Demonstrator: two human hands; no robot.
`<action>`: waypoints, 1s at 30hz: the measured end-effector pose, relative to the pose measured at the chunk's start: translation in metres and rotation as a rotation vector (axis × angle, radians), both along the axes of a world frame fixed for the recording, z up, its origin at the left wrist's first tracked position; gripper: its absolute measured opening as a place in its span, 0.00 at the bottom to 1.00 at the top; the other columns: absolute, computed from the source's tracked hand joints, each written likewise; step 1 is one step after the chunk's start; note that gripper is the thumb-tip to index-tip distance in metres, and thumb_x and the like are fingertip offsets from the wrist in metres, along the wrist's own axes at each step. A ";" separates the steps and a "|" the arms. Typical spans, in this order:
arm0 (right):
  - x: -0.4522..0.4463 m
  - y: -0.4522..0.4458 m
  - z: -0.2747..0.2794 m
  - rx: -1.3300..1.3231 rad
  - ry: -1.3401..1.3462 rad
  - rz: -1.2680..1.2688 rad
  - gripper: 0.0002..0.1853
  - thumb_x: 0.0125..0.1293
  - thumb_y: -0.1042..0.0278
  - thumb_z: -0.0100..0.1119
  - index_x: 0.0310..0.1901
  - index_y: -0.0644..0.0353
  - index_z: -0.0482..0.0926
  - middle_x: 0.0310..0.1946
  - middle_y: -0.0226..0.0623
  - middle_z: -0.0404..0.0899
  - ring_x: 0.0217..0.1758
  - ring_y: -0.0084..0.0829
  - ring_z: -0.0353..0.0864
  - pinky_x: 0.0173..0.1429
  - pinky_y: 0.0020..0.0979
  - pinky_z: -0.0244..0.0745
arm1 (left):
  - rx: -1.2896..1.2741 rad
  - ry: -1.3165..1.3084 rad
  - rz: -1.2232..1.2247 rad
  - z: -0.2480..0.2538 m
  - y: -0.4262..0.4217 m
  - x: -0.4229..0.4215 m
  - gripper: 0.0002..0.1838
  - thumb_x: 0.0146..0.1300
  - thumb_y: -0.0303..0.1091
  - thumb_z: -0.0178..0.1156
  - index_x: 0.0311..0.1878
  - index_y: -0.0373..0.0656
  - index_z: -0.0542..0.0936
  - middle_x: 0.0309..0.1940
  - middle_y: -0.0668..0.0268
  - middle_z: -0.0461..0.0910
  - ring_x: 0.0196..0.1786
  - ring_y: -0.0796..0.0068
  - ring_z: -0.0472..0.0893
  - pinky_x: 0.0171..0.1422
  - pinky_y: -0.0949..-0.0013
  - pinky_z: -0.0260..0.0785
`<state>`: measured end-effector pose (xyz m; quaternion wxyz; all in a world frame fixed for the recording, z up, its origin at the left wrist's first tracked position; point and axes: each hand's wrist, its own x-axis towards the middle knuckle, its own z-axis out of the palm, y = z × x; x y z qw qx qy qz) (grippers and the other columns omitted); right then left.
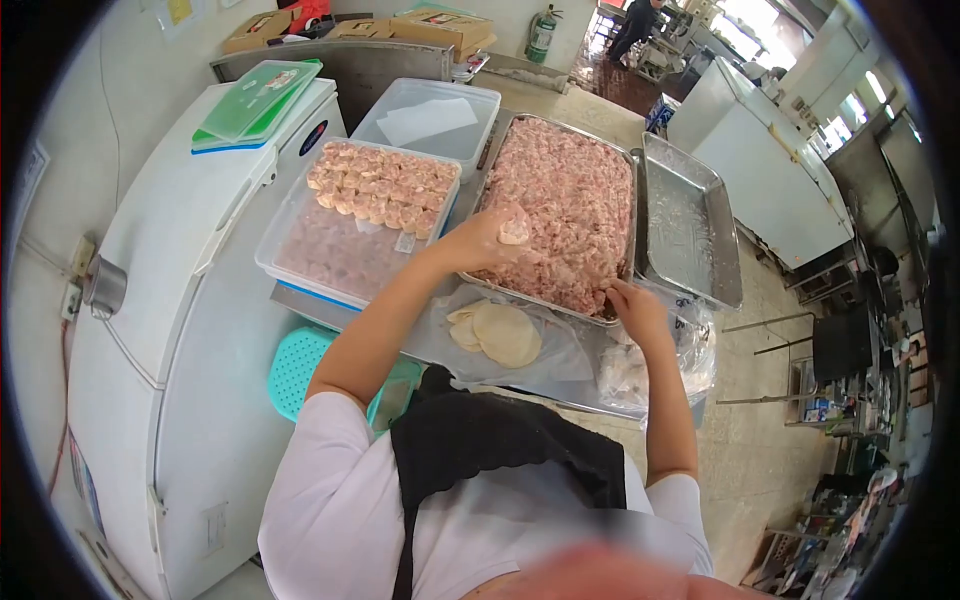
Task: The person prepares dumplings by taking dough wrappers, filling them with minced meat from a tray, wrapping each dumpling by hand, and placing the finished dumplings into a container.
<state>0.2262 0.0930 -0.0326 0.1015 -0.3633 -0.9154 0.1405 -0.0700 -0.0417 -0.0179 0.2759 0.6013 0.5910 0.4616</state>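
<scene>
My left hand (487,240) is closed around a small pale dumpling (514,232), held over the left side of a deep metal tray of minced meat (565,170). At the near right corner of that tray is my right hand (634,308), its fingers pressed together against the meat; what they pinch is too small to make out. Round dough wrappers (505,334) lie in a loose stack on a plastic sheet (562,352) in front of me. To the left, rows of filled dumplings (385,185) sit on a clear plastic container (272,250).
A second metal tray (735,270) stands right of the meat. Behind the dumplings is a clear bin (488,100) with white paper inside. A plastic bag (690,365) lies at the near right. A turquoise basket (295,365) is below the left edge. White freezers flank both sides.
</scene>
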 end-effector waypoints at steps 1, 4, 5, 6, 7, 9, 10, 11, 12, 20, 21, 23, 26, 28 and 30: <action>0.002 -0.008 0.009 -0.017 0.111 -0.009 0.17 0.68 0.58 0.57 0.51 0.61 0.81 0.41 0.51 0.82 0.45 0.49 0.82 0.49 0.41 0.76 | 0.066 0.005 0.000 0.004 -0.008 -0.003 0.22 0.51 0.45 0.73 0.45 0.43 0.80 0.40 0.61 0.83 0.45 0.69 0.81 0.52 0.67 0.71; -0.014 -0.045 0.051 -0.208 0.327 0.014 0.18 0.68 0.58 0.58 0.50 0.65 0.81 0.45 0.52 0.82 0.48 0.47 0.83 0.51 0.35 0.76 | 0.146 0.053 -0.024 0.023 -0.027 -0.012 0.21 0.51 0.45 0.73 0.44 0.45 0.80 0.42 0.63 0.83 0.45 0.68 0.81 0.53 0.66 0.71; -0.027 -0.061 0.063 -0.256 0.376 0.078 0.18 0.68 0.59 0.58 0.50 0.65 0.81 0.45 0.53 0.82 0.48 0.47 0.83 0.51 0.35 0.76 | 0.090 0.095 -0.048 0.030 -0.033 -0.016 0.21 0.51 0.44 0.73 0.44 0.46 0.80 0.43 0.63 0.83 0.46 0.67 0.81 0.53 0.66 0.71; -0.041 -0.075 0.066 -0.305 0.427 0.143 0.17 0.68 0.60 0.59 0.50 0.65 0.81 0.44 0.53 0.82 0.48 0.47 0.83 0.51 0.35 0.76 | 0.032 0.138 -0.071 0.032 -0.038 -0.021 0.20 0.51 0.44 0.73 0.44 0.46 0.80 0.43 0.63 0.83 0.46 0.66 0.81 0.53 0.65 0.70; -0.055 -0.085 0.060 -0.125 0.413 0.232 0.17 0.68 0.61 0.59 0.49 0.66 0.81 0.44 0.53 0.82 0.46 0.46 0.83 0.50 0.35 0.76 | 0.029 0.137 -0.064 0.028 -0.039 -0.028 0.20 0.51 0.45 0.73 0.44 0.46 0.80 0.42 0.63 0.83 0.46 0.66 0.81 0.53 0.65 0.70; -0.073 -0.097 0.055 -0.119 0.336 0.219 0.16 0.68 0.62 0.59 0.48 0.67 0.81 0.43 0.52 0.83 0.46 0.45 0.84 0.50 0.35 0.76 | 0.021 0.139 -0.048 0.020 -0.043 -0.040 0.21 0.51 0.47 0.72 0.43 0.46 0.80 0.41 0.62 0.83 0.45 0.65 0.81 0.52 0.64 0.70; -0.081 -0.101 0.054 -0.116 0.296 0.215 0.16 0.68 0.62 0.58 0.48 0.68 0.81 0.43 0.52 0.83 0.45 0.45 0.84 0.49 0.36 0.76 | 0.020 0.176 0.015 0.020 -0.050 -0.046 0.21 0.50 0.47 0.73 0.42 0.45 0.80 0.40 0.61 0.83 0.44 0.65 0.81 0.51 0.64 0.71; -0.083 -0.107 0.060 -0.091 0.302 0.211 0.16 0.69 0.63 0.58 0.49 0.68 0.80 0.42 0.52 0.83 0.44 0.43 0.85 0.49 0.35 0.76 | 0.020 0.210 0.083 0.021 -0.059 -0.052 0.22 0.50 0.47 0.73 0.42 0.44 0.80 0.40 0.60 0.83 0.44 0.65 0.81 0.51 0.64 0.71; -0.082 -0.107 0.057 -0.134 0.332 0.195 0.16 0.69 0.63 0.58 0.50 0.68 0.80 0.42 0.53 0.83 0.44 0.43 0.85 0.49 0.34 0.75 | 0.019 0.245 0.154 0.023 -0.068 -0.058 0.22 0.49 0.47 0.74 0.42 0.43 0.80 0.39 0.59 0.83 0.43 0.65 0.81 0.50 0.64 0.71; -0.040 -0.110 -0.007 -0.611 0.562 -0.141 0.16 0.73 0.62 0.54 0.54 0.63 0.79 0.22 0.23 0.71 0.22 0.15 0.66 0.27 0.19 0.62 | -0.122 0.163 0.463 -0.014 -0.155 -0.208 0.33 0.48 0.43 0.72 0.57 0.37 0.75 0.53 0.53 0.76 0.57 0.57 0.76 0.59 0.61 0.69; -0.037 -0.117 -0.009 -0.712 0.597 -0.205 0.16 0.73 0.61 0.53 0.55 0.62 0.79 0.20 0.20 0.67 0.19 0.12 0.62 0.24 0.17 0.57 | -0.091 0.186 0.508 -0.022 -0.162 -0.226 0.33 0.48 0.41 0.72 0.57 0.38 0.75 0.53 0.54 0.76 0.58 0.57 0.75 0.59 0.61 0.69; -0.036 -0.131 -0.011 -0.779 0.655 -0.255 0.17 0.74 0.59 0.51 0.56 0.61 0.78 0.19 0.18 0.64 0.17 0.10 0.57 0.21 0.17 0.50 | -0.136 0.425 0.625 -0.019 -0.172 -0.247 0.30 0.48 0.39 0.71 0.56 0.40 0.76 0.52 0.55 0.74 0.58 0.57 0.74 0.59 0.60 0.69; -0.034 -0.145 -0.015 -0.836 0.686 -0.299 0.19 0.75 0.57 0.50 0.57 0.62 0.77 0.17 0.18 0.62 0.15 0.10 0.54 0.18 0.17 0.47 | -0.169 0.627 0.733 -0.024 -0.171 -0.264 0.28 0.47 0.36 0.71 0.54 0.44 0.76 0.51 0.58 0.73 0.59 0.58 0.72 0.59 0.57 0.67; -0.036 -0.150 -0.018 -0.821 0.695 -0.303 0.20 0.75 0.56 0.50 0.56 0.63 0.76 0.17 0.19 0.63 0.14 0.11 0.55 0.17 0.17 0.47 | -0.222 0.748 0.749 -0.022 -0.166 -0.264 0.28 0.46 0.36 0.71 0.54 0.46 0.76 0.51 0.60 0.72 0.60 0.59 0.71 0.61 0.55 0.64; -0.042 -0.154 -0.017 -0.816 0.692 -0.326 0.20 0.75 0.56 0.50 0.56 0.63 0.76 0.17 0.19 0.63 0.14 0.11 0.55 0.17 0.17 0.48 | -0.315 0.906 0.727 -0.020 -0.159 -0.261 0.29 0.46 0.36 0.71 0.55 0.47 0.76 0.53 0.61 0.72 0.62 0.60 0.69 0.65 0.53 0.61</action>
